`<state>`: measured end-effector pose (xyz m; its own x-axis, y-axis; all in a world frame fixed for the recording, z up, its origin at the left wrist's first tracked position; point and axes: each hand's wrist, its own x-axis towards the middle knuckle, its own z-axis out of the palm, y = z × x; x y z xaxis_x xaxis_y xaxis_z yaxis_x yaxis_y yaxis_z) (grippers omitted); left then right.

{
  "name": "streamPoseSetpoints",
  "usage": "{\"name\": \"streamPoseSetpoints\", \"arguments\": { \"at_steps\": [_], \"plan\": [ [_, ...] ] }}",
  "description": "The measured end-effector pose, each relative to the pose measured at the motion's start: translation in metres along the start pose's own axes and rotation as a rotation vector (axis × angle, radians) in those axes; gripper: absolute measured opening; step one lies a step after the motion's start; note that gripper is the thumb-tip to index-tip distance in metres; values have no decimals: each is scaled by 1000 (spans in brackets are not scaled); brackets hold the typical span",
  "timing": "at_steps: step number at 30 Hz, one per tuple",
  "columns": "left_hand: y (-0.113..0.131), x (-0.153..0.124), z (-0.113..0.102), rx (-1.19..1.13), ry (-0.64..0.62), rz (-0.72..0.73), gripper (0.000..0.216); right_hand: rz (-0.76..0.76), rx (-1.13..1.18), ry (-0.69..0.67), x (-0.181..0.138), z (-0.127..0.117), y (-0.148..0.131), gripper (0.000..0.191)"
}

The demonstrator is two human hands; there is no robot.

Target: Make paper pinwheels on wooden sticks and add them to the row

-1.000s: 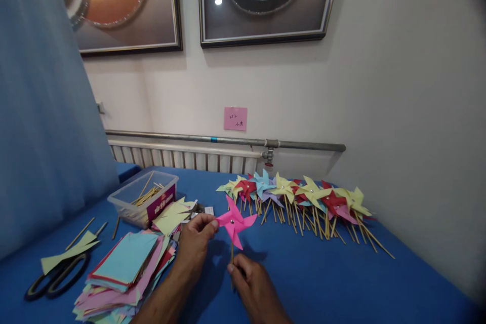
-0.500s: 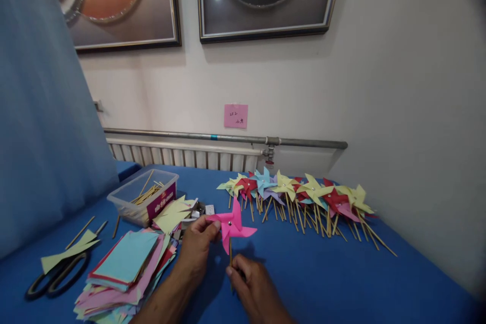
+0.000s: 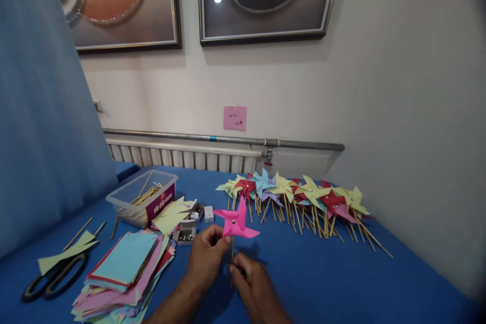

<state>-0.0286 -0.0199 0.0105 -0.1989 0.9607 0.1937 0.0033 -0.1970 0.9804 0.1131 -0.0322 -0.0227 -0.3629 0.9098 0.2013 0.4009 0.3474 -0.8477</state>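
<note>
pink paper pinwheel (image 3: 234,221) stands upright above the blue desk (image 3: 322,273), facing the camera, its stick (image 3: 233,249) near vertical in the grasp of the right hand (image 3: 248,273), the left hand (image 3: 208,249) curled just below the blades (image 3: 242,208), touch unclear, while a clear tub (image 3: 129,213) holds loose sticks (image 3: 147,195) and a small box (image 3: 188,225) metal fasteners (image 3: 186,236).

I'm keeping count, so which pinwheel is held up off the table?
The bright pink pinwheel, its stick gripped in the right hand; the other pinwheels lie bunched together on the blue table, nearer the wall.
</note>
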Motion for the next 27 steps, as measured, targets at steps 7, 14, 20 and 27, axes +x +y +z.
{"name": "streamPoseSetpoints", "arguments": {
  "at_steps": [7,14,20,27],
  "plan": [
    [11,7,-17,126,160,87,15,7,8,-34,-1,1,-3,28],
    [1,0,-3,31,6,8,15,27,80,63,0,-3,2,34],
    [-7,-10,13,117,-42,-20,17,-42,121,17,0,-3,-1,39],
    [-3,-7,9,115,36,30,18,-6,37,31,-1,-4,-3,28]
  ]
}}
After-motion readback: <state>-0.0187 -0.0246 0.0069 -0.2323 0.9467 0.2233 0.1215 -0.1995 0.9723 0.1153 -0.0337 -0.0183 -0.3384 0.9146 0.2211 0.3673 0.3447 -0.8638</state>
